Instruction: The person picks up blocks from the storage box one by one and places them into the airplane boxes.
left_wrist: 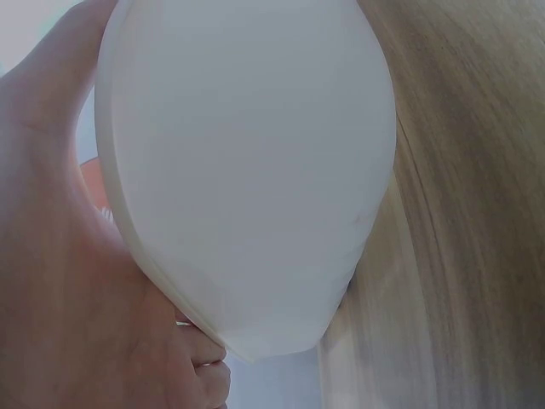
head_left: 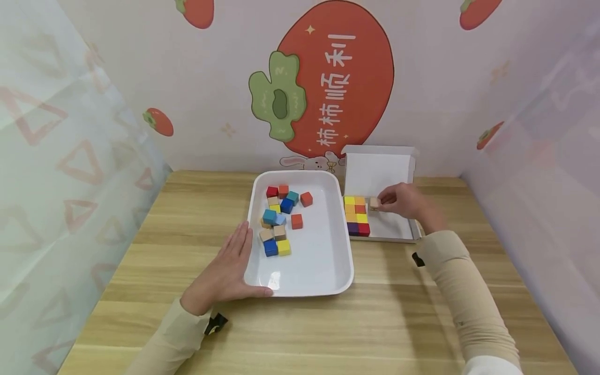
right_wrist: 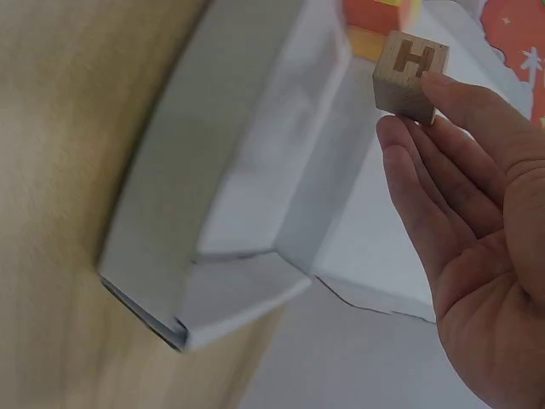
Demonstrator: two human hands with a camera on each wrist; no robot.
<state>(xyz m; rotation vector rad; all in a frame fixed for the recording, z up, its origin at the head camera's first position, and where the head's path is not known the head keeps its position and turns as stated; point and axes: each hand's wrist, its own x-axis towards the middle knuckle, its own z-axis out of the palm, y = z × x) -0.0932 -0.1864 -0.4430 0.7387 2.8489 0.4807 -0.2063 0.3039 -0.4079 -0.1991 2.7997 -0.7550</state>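
Note:
Between thumb and fingertips, my right hand pinches a plain wooden block marked with a brown letter H. That block is over the white cardboard box, just right of two columns of yellow, orange, red and purple blocks set side by side. My left hand rests against the near left corner of a white tray, fingers straight along its left side and thumb along the front edge. In the left wrist view the tray's outer wall fills the middle.
Inside the tray, loose blue, teal, yellow, red and wooden blocks lie mostly toward the left. The box's raised lid leans at the back wall. Patterned sheets stand at both sides of the wooden table.

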